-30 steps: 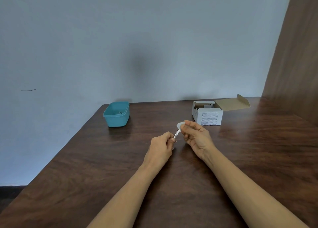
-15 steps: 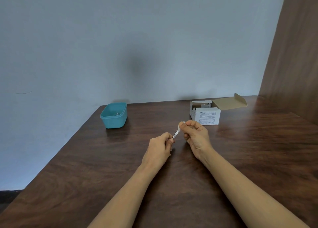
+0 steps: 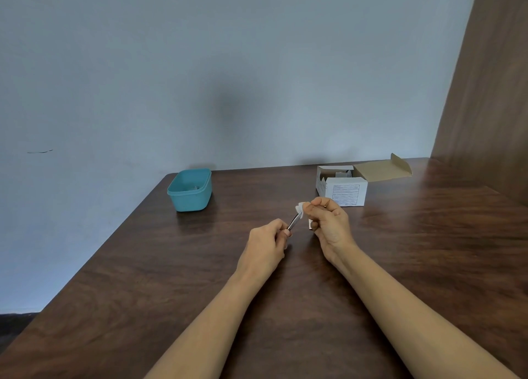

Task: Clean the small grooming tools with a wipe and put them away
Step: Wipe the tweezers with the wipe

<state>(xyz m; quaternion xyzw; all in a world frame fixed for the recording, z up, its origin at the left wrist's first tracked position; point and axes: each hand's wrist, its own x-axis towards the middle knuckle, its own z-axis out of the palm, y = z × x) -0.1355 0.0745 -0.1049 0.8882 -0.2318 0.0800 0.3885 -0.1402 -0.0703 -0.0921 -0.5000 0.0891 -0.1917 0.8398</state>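
Above the middle of the dark wooden table (image 3: pixel 414 252), my left hand (image 3: pixel 267 245) pinches the lower end of a small metal grooming tool (image 3: pixel 295 222), which looks like tweezers. The tool slants up and to the right. My right hand (image 3: pixel 328 225) grips a white wipe (image 3: pixel 300 207) folded round the tool's upper tip, which is hidden inside it. A small piece of the wipe shows below my right fingers.
A teal plastic tub (image 3: pixel 190 191) stands at the back left of the table with something small and metallic inside. A white cardboard box (image 3: pixel 344 190) with its brown flap open stands at the back right. A wooden panel (image 3: pixel 485 92) rises on the right.
My hands have stayed together on the tool. The wipe in my right hand has shifted slightly along the tool's tip. The camera has moved a little.
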